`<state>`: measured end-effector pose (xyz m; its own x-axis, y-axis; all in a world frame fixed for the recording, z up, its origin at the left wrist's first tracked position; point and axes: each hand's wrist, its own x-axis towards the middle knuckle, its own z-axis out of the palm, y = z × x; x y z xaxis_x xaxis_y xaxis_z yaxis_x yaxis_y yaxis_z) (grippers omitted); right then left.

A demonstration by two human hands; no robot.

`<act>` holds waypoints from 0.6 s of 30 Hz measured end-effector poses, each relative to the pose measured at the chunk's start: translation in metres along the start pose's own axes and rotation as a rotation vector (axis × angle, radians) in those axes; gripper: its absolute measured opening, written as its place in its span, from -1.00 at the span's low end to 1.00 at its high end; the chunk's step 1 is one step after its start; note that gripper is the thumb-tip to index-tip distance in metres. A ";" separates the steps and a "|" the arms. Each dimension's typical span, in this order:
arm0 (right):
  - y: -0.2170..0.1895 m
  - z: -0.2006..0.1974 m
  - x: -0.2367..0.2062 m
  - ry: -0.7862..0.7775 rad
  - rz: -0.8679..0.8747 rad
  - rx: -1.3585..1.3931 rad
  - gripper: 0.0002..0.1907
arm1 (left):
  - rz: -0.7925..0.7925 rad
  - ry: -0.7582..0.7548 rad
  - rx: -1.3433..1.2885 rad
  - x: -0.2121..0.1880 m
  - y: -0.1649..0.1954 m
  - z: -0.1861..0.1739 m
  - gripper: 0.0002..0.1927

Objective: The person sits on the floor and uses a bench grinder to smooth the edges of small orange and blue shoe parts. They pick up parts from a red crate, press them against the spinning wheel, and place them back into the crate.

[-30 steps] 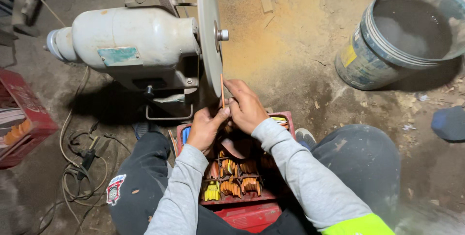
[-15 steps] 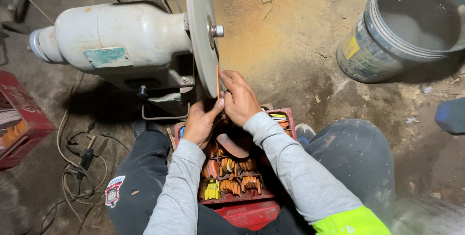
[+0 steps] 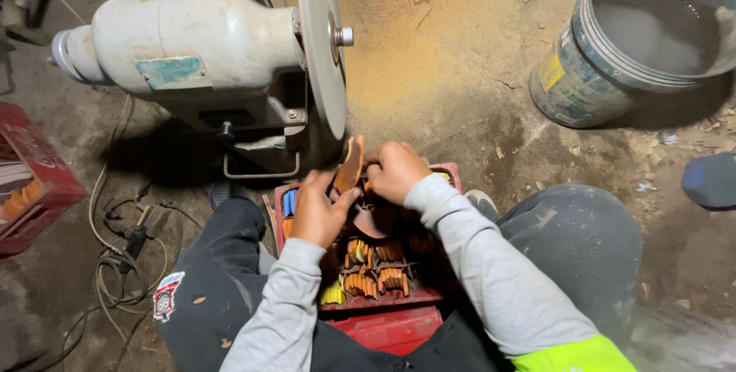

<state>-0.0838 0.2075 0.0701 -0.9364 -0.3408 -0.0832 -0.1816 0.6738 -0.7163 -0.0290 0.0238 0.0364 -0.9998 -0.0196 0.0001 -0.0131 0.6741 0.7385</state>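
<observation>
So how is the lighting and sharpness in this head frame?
Head view: light falls brightest on the sawdust floor; a deep shadow lies under the motor housing; the hands and orange piece are sharp; wide-angle bending shows at the bucket.

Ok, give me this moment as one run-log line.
left hand: holds orange flat piece | right hand: on same piece | piece: beside grinding disc | below: red crate
</observation>
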 end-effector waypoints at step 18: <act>-0.013 0.014 0.029 0.319 -0.221 0.040 -0.44 | -0.208 -0.237 -1.055 0.042 -0.005 0.004 -0.60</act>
<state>-0.1043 0.1795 0.0670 -0.9234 -0.2497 0.2916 -0.3837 0.5782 -0.7200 -0.0712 0.0230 0.0298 -0.9584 0.1591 -0.2369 -0.2753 -0.2977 0.9141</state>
